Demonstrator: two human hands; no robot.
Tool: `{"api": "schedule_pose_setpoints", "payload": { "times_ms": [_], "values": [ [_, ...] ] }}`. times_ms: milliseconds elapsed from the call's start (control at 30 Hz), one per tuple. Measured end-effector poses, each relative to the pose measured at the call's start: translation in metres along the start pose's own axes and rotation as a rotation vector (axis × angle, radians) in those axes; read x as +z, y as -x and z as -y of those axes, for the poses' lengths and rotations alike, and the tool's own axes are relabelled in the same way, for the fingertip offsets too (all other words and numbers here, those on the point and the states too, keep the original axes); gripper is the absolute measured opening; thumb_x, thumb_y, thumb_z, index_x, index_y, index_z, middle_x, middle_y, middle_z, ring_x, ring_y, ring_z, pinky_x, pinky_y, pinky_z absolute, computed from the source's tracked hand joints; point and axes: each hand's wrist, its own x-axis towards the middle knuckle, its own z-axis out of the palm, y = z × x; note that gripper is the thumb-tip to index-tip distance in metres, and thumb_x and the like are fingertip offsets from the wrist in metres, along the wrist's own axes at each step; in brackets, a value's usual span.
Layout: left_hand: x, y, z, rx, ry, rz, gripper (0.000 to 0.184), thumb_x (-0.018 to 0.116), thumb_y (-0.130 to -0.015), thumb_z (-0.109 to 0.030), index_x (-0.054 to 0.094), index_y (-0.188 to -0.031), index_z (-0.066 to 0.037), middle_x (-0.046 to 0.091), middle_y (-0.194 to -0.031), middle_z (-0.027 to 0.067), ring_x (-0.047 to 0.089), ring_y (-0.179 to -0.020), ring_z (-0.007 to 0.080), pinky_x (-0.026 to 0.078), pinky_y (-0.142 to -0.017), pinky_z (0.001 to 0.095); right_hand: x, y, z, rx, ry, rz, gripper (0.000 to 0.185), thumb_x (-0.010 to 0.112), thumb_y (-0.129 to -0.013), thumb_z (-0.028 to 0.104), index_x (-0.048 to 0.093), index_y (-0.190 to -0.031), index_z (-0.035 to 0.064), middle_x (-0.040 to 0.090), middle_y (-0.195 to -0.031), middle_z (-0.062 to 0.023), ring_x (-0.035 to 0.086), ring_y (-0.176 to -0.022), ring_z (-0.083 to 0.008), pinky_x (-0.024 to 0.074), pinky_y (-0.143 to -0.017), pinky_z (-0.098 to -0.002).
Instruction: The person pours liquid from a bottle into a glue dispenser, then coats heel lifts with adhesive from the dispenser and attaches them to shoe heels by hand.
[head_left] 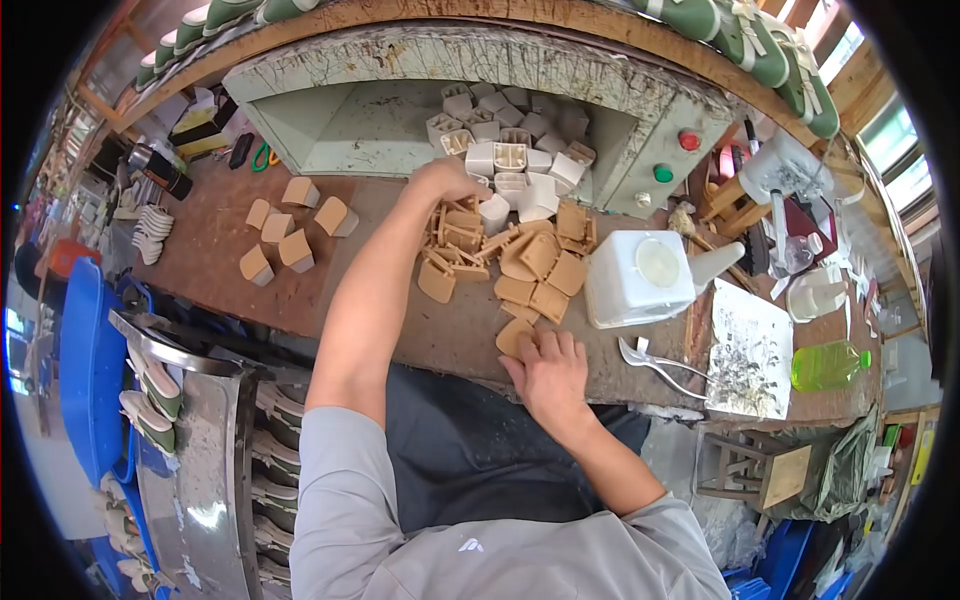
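Observation:
My left hand [449, 181] reaches to the near edge of a heap of white hollow plastic blocks [509, 157], shaped like shoe heels; its fingertips are hidden. Below that hand lies a pile of tan plates [538, 256] with one rounded end, some with small pegs. Near the table's front edge, my right hand [554, 372] is closed, thumb and fingers at one tan rounded plate [513, 337]. To the left stand several white blocks topped with tan plates [297, 250].
A white plastic jug [640, 278] with a spout stands right of the pile. Nearby are bent-handled pliers [660, 362], a stained paper sheet [750, 350] and a bottle of green liquid [830, 366]. A metal cabinet opening [370, 125] frames the heap. Shoes [150, 405] sit on racks.

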Motion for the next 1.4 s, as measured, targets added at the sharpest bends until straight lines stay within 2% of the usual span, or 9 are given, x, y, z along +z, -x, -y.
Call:
{"api": "schedule_pose_setpoints", "payload": {
  "times_ms": [167,300,433,500,567,767,900,1133,1400],
  "values": [
    [-0.006,0.010,0.002,0.001,0.173,0.089,0.061,0.080,-0.061,-0.048,0.074,-0.103,-0.003,0.073,-0.108,0.0175,0.071,-0.097,0.0277,0.054,-0.085,0.0397,0.002,0.005,-0.013,0.002,-0.145,-0.157,0.032,0.079,-0.074,0.028,0.071,-0.097,0.0067,0.065,-0.101,-0.0102,0.057,-0.090,-0.0282,0.0429,-0.075,-0.0411],
    [-0.019,0.038,-0.007,-0.104,0.035,-0.212,0.052,0.072,-0.071,-0.044,0.073,-0.104,-0.003,0.072,-0.104,0.0199,0.070,-0.097,0.0332,0.054,-0.085,0.0426,-0.063,0.014,-0.048,0.005,-0.539,-0.131,0.042,0.083,-0.075,0.024,0.069,-0.110,0.0057,0.066,-0.112,-0.0139,0.059,-0.099,-0.0316,0.0466,-0.086,-0.0416],
    [-0.035,0.077,-0.004,0.124,-0.009,-0.564,0.061,0.067,-0.077,-0.038,0.060,-0.124,0.000,0.068,-0.111,0.0228,0.066,-0.102,0.0373,0.051,-0.089,0.0444,-0.128,-0.010,-0.121,0.154,-0.484,-0.199,0.041,0.083,-0.076,0.020,0.071,-0.112,0.0048,0.066,-0.118,-0.0132,0.059,-0.109,-0.0310,0.0472,-0.094,-0.0400],
    [-0.033,0.110,-0.009,0.329,0.199,-0.663,0.055,0.067,-0.075,-0.030,0.060,-0.120,0.000,0.064,-0.115,0.0218,0.063,-0.106,0.0370,0.051,-0.089,0.0438,-0.141,-0.037,-0.146,0.064,-0.303,-0.132,0.040,0.082,-0.077,0.020,0.071,-0.112,0.0041,0.066,-0.118,-0.0123,0.058,-0.111,-0.0308,0.0469,-0.096,-0.0397],
    [-0.029,0.171,-0.031,0.413,0.380,-0.380,0.050,0.066,-0.072,-0.022,0.060,-0.117,-0.002,0.061,-0.115,0.0205,0.062,-0.105,0.0371,0.051,-0.088,0.0426,-0.136,-0.054,-0.163,0.025,-0.289,-0.040,0.040,0.081,-0.077,0.020,0.071,-0.112,0.0042,0.066,-0.118,-0.0117,0.058,-0.111,-0.0308,0.0468,-0.095,-0.0400],
    [0.070,0.238,-0.035,0.721,0.050,0.031,0.056,0.069,-0.069,-0.006,0.057,-0.124,-0.006,0.048,-0.129,0.0180,0.057,-0.103,0.0364,0.050,-0.087,0.0463,-0.132,-0.074,-0.176,-0.079,-0.135,0.118,0.038,0.081,-0.076,0.019,0.072,-0.110,0.0053,0.065,-0.115,-0.0107,0.058,-0.104,-0.0293,0.0471,-0.090,-0.0393],
    [0.113,0.241,-0.032,0.667,0.149,-0.009,0.070,0.069,-0.070,-0.004,0.052,-0.137,-0.011,0.042,-0.138,0.0176,0.052,-0.107,0.0391,0.046,-0.093,0.0468,-0.129,-0.078,-0.175,-0.100,-0.155,0.130,0.035,0.081,-0.074,0.019,0.074,-0.105,0.0055,0.066,-0.112,-0.0100,0.058,-0.097,-0.0279,0.0478,-0.085,-0.0386],
    [0.167,0.241,-0.026,0.449,0.479,-0.290,0.080,0.085,-0.070,-0.019,0.044,-0.136,0.002,0.058,-0.120,0.0174,0.054,-0.104,0.0360,0.043,-0.091,0.0441,-0.126,-0.072,-0.159,-0.020,-0.049,0.050,0.037,0.084,-0.071,0.019,0.075,-0.103,0.0033,0.067,-0.108,-0.0109,0.059,-0.094,-0.0284,0.0490,-0.081,-0.0388],
    [0.169,0.228,-0.045,0.651,0.529,-0.199,0.079,0.087,-0.068,-0.018,0.046,-0.134,-0.001,0.060,-0.122,0.0175,0.056,-0.106,0.0369,0.044,-0.092,0.0455,-0.134,-0.059,-0.154,0.060,0.088,0.022,0.038,0.084,-0.072,0.020,0.074,-0.104,0.0019,0.065,-0.101,-0.0110,0.058,-0.092,-0.0284,0.0486,-0.078,-0.0394]
  ]
}}
